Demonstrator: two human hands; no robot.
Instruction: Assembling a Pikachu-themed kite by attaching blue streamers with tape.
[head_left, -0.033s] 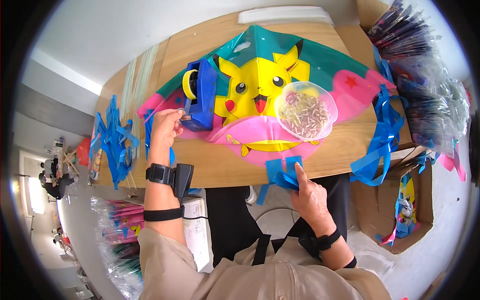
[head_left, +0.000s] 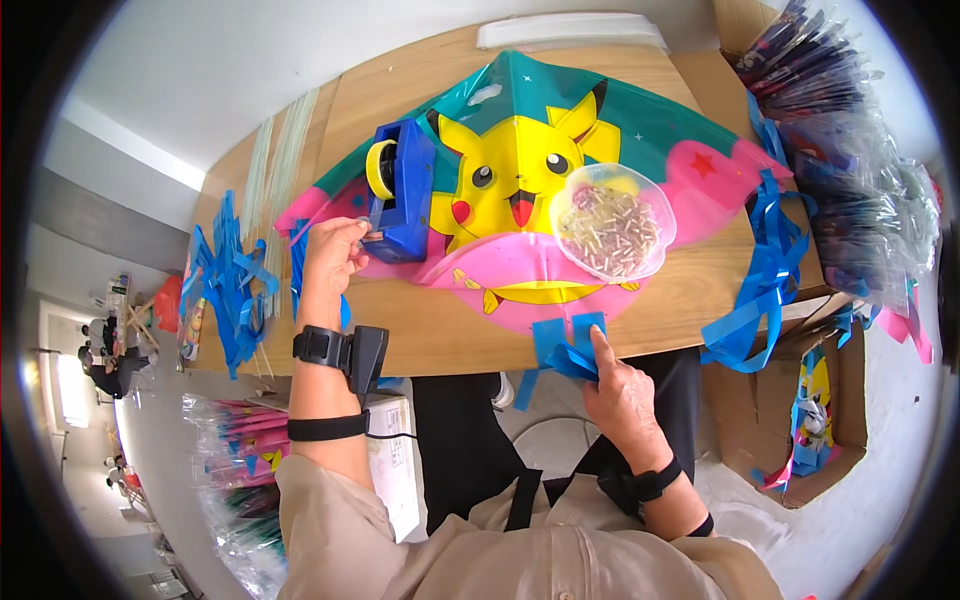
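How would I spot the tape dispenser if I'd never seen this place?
Start with the wooden table and the big green-and-pink printed sheet spread over it. On the sheet's left part, beside the left hand, stands the tape dispenser. It is the chunky blue body carrying a yellow-ringed roll, unlike the clear bowl of small pieces to its right.

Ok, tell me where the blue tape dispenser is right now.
In the head view, the blue tape dispenser sits left of centre on the printed sheet, beside the left hand and left of the yellow cartoon face.
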